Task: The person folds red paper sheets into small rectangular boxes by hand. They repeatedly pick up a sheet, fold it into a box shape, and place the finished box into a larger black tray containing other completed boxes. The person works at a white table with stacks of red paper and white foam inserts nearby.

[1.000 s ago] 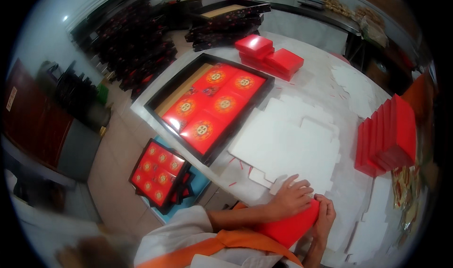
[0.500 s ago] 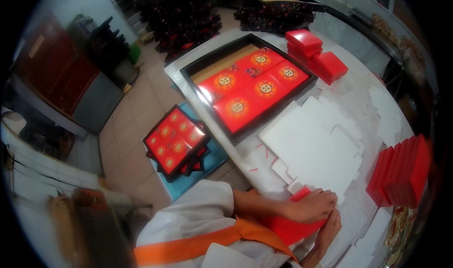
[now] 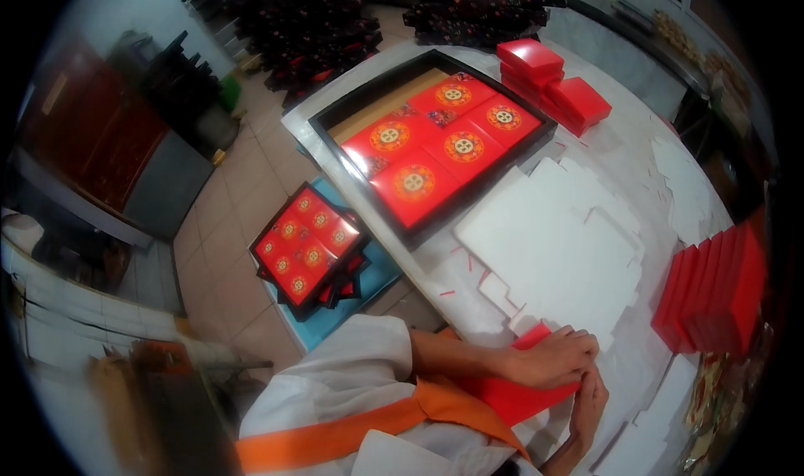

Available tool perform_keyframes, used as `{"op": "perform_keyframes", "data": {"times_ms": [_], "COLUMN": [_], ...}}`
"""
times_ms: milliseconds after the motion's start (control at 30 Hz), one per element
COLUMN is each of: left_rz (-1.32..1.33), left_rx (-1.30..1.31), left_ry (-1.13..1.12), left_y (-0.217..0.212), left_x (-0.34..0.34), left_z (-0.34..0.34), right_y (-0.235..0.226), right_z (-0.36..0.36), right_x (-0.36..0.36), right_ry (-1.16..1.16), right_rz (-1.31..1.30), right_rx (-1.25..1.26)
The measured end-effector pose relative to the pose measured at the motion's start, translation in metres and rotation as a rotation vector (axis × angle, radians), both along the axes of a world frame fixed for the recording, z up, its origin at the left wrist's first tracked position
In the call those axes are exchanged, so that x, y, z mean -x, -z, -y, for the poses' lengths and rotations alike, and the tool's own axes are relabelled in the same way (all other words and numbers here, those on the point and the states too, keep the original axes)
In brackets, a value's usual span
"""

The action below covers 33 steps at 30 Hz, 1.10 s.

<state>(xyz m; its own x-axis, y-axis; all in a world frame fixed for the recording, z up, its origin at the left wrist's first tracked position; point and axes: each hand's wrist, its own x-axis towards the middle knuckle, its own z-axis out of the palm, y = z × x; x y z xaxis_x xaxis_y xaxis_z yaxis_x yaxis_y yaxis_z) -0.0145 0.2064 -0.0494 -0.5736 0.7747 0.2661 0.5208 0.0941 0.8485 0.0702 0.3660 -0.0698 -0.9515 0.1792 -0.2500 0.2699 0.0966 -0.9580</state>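
Observation:
A red cardboard piece (image 3: 512, 402), perhaps a box being folded, lies close to my body at the table's near edge. My left hand (image 3: 554, 359) rests across it with bent fingers closed at its right end. Just below, my right hand (image 3: 590, 399) pinches the same right end, its fingertips meeting those of the left. A corner of the red card sticks out above my left wrist. Both hands hide how far the piece is folded. Flat white die-cut sheets (image 3: 548, 246) lie just beyond my hands.
Red boxes with round gold patterns sit in a black-rimmed tray (image 3: 416, 236). More red boxes (image 3: 578, 103) are piled at the far side, and a row of red boxes (image 3: 712, 288) stands at right. Filled trays (image 3: 310, 250) rest on a blue surface at left. Dark patterned trays (image 3: 306, 28) are stacked behind.
The view has shifted slightly, so the table's contents sit a little higher and further left. Both hands stay on the red cardboard with almost the same grip.

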Motion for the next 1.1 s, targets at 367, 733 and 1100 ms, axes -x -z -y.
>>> {"op": "perform_keyframes", "data": {"times_ms": [367, 733, 1100], "left_rz": [0.008, -0.152, -0.101], "left_rx": [0.08, 0.021, 0.124], "left_ry": [0.059, -0.069, 0.031], "left_y": [0.002, 0.013, 0.005], "left_x": [0.004, 0.015, 0.022], "left_z": [-0.003, -0.022, -0.023], "right_y": [-0.022, -0.024, -0.026], "right_z": [-0.01, -0.008, -0.015], "right_x": [0.007, 0.023, 0.021], "right_ry": [-0.184, -0.009, -0.177], "right_rz": [0.098, 0.179, -0.032], "right_rx": [-0.057, 0.197, -0.079]}}
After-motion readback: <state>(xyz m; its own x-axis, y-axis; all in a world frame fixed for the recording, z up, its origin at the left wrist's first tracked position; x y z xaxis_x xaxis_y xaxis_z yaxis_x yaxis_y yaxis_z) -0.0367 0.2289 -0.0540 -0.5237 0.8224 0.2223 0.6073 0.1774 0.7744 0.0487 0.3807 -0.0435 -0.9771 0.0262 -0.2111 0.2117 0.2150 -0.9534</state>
